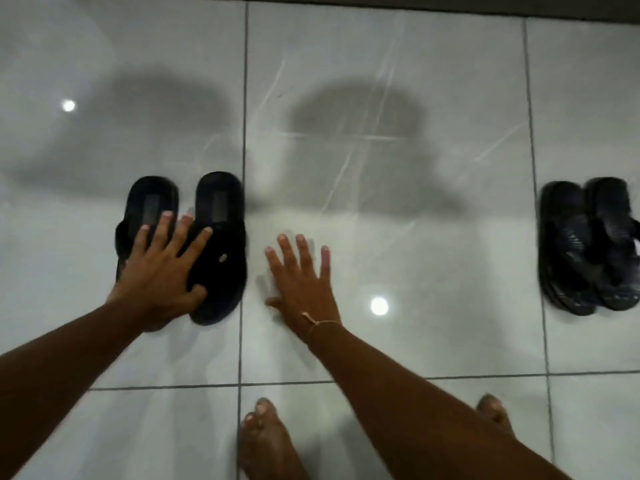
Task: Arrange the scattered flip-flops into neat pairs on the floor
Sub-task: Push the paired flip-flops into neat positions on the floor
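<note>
Two black slide sandals lie side by side, toes away from me, at the left: the left sandal point(149, 206) and the right sandal point(221, 244). My left hand point(162, 271) is spread over them, fingers apart, thumb at the right sandal's heel. My right hand point(301, 285) hovers flat and open over the bare tile just right of that pair, holding nothing. A second pair of dark flip-flops point(588, 247) sits together at the far right edge.
Glossy grey floor tiles point(398, 168) with dark grout lines and two ceiling-light reflections. My bare feet point(266, 441) stand at the bottom centre. A dark strip runs along the top edge.
</note>
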The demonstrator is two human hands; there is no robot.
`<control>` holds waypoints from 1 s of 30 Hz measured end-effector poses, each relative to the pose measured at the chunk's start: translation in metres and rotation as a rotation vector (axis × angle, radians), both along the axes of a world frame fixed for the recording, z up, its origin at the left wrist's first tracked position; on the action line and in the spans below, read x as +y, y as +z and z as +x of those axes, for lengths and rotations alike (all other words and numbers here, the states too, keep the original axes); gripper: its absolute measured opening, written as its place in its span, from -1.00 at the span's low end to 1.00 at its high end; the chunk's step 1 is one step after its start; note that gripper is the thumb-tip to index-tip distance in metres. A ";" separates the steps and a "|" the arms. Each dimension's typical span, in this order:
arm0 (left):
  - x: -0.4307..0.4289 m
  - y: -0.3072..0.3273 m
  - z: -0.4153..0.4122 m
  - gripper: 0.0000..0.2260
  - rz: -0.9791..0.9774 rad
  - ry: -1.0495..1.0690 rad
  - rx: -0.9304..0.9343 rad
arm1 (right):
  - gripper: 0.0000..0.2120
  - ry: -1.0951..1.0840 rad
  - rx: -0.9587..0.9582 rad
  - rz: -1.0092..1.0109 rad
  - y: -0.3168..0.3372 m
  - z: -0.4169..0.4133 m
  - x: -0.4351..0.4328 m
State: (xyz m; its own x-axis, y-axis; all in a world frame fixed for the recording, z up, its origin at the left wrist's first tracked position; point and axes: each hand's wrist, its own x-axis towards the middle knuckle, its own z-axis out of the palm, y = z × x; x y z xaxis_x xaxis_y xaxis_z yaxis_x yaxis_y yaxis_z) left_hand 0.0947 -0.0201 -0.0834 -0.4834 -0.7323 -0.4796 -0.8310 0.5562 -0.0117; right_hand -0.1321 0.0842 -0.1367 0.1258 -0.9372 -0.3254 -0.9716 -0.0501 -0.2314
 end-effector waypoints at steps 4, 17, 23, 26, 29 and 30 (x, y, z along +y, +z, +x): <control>0.030 0.010 -0.149 -0.19 0.148 0.047 0.104 | -0.07 -0.231 0.106 0.077 0.011 -0.162 0.038; 0.124 -0.041 -0.601 -0.09 0.253 -0.097 0.392 | -0.51 -0.556 0.286 0.308 0.025 -0.593 0.103; 0.139 -0.063 -0.619 -0.10 0.210 -0.144 0.282 | -0.55 -0.725 0.000 0.316 0.002 -0.598 0.115; 0.137 -0.064 -0.620 -0.12 0.164 -0.174 0.301 | -0.55 -0.715 -0.015 0.272 0.000 -0.597 0.121; 0.138 -0.063 -0.621 -0.11 0.140 -0.195 0.294 | -0.56 -0.709 -0.022 0.277 0.001 -0.596 0.124; 0.139 -0.064 -0.620 -0.11 0.131 -0.190 0.294 | -0.56 -0.713 -0.021 0.273 0.000 -0.596 0.125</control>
